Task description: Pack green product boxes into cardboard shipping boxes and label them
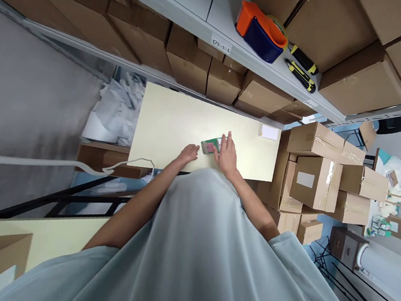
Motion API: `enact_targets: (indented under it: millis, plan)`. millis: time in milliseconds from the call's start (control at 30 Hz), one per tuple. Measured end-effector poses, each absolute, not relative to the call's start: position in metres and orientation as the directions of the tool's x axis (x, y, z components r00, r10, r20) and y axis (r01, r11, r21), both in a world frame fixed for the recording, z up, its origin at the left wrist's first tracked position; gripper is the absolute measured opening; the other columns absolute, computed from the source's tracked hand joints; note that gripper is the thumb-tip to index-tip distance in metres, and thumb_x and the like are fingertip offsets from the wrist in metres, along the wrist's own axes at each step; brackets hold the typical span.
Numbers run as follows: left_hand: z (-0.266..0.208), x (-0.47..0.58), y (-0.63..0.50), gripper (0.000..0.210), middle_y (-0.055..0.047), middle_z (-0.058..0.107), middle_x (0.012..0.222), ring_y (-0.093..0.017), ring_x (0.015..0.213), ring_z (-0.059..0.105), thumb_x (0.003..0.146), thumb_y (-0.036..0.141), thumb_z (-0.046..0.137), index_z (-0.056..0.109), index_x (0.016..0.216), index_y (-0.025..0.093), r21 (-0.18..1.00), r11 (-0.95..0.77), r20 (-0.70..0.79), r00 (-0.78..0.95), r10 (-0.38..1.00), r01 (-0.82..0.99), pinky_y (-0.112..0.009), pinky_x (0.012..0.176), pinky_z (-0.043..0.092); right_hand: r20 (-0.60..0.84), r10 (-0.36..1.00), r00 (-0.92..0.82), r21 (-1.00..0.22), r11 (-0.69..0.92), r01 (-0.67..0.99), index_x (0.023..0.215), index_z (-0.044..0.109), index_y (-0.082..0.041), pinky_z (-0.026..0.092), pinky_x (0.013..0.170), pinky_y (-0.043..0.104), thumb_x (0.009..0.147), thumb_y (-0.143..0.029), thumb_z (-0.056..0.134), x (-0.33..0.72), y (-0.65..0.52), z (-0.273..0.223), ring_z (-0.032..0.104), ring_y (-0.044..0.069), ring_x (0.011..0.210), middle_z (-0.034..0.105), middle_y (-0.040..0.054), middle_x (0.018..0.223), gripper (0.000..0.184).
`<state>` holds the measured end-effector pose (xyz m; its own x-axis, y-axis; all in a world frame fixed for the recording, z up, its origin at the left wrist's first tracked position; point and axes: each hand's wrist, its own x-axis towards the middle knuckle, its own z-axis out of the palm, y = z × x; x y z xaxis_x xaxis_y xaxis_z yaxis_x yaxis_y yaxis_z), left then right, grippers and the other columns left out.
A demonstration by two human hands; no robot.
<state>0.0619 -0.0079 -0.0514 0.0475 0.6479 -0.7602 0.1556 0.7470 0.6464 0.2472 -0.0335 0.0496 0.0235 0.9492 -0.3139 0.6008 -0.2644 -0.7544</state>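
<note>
On the pale tabletop point(179, 115) lies a small flat green packet point(208, 146) with a pink and grey patch. My right hand point(228, 157) covers its right end, the thumb over the face and the fingers stretched along the far side. Just left of the packet is my left hand point(188, 154), its fingers loosely bent and apart from it. Nothing shows in the left hand. The part of the packet under my right fingers is hidden.
A white box point(269, 132) sits at the table's back right corner. Cardboard boxes point(316, 183) are stacked to the right. Above runs a shelf with a tape dispenser point(263, 36) and cutters point(301, 76). Crumpled white wrapping point(114, 109) and a white cable point(78, 166) are leftward.
</note>
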Motion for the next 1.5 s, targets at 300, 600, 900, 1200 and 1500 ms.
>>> enact_targets:
  millis: [300, 600, 900, 1200, 1500]
  plan:
    - [-0.005, 0.084, 0.002, 0.076, -0.014, 0.059, 0.175, -0.033, 0.162, 0.056, 0.107, 0.074, 0.057, 0.06, 0.166, 0.026, 0.854, 0.513, -0.52, 0.157, 0.84, 0.086, -0.048, 0.126, 0.055, -0.483, 0.804, 0.346, -0.854, -0.519, 0.015, 0.156, 0.063, -0.021, 0.038, 0.138, 0.047, 0.11, -0.056, 0.046, 0.311, -0.044, 0.029, 0.053, 0.02, 0.162, 0.072, 0.0103, 0.16, 0.06]
    - [0.071, 0.077, -0.021, 0.061, -0.008, 0.066, 0.169, -0.033, 0.161, 0.058, 0.111, 0.067, 0.053, 0.073, 0.155, 0.029, 0.916, -0.072, -0.022, 0.229, 0.973, 0.395, -0.056, 0.14, 0.042, -0.82, 0.506, 0.267, -0.564, -0.638, -0.525, 0.105, 0.074, -0.022, 0.067, 0.101, 0.03, 0.111, -0.031, 0.058, 0.274, -0.039, 0.004, 0.083, 0.017, 0.095, 0.085, 0.0032, 0.095, 0.02]
    - [0.092, 0.052, -0.027, 0.046, -0.007, 0.071, 0.162, -0.04, 0.158, 0.058, 0.106, 0.063, 0.067, 0.083, 0.139, 0.036, 0.865, -0.134, -0.012, 0.288, 0.957, 0.483, -0.067, 0.139, 0.038, -0.874, 0.481, -0.075, -0.34, -0.713, -0.614, 0.109, 0.078, -0.019, 0.069, 0.098, 0.027, 0.121, -0.03, 0.052, 0.261, -0.047, 0.003, 0.083, 0.017, 0.086, 0.086, 0.0052, 0.091, 0.03]
    - [0.115, 0.055, -0.026, 0.067, -0.012, 0.065, 0.155, -0.036, 0.15, 0.06, 0.093, 0.059, 0.085, 0.071, 0.152, 0.03, 0.892, -0.087, -0.012, 0.215, 0.976, 0.443, -0.051, 0.132, 0.05, -0.841, 0.529, -0.115, -0.419, -0.771, -0.48, 0.104, 0.078, -0.017, 0.07, 0.093, 0.027, 0.117, -0.033, 0.066, 0.27, -0.041, 0.009, 0.083, 0.018, 0.081, 0.086, 0.0068, 0.089, 0.024]
    - [0.095, 0.029, -0.033, 0.068, -0.015, 0.056, 0.153, -0.033, 0.142, 0.062, 0.096, 0.045, 0.079, 0.069, 0.161, 0.027, 0.88, -0.168, 0.067, 0.235, 0.97, 0.445, -0.05, 0.126, 0.053, -0.737, 0.676, -0.01, -0.654, -0.717, -0.242, 0.129, 0.078, -0.022, 0.066, 0.105, 0.031, 0.104, -0.057, 0.08, 0.291, -0.038, 0.029, 0.082, 0.019, 0.107, 0.086, 0.0049, 0.12, 0.043]
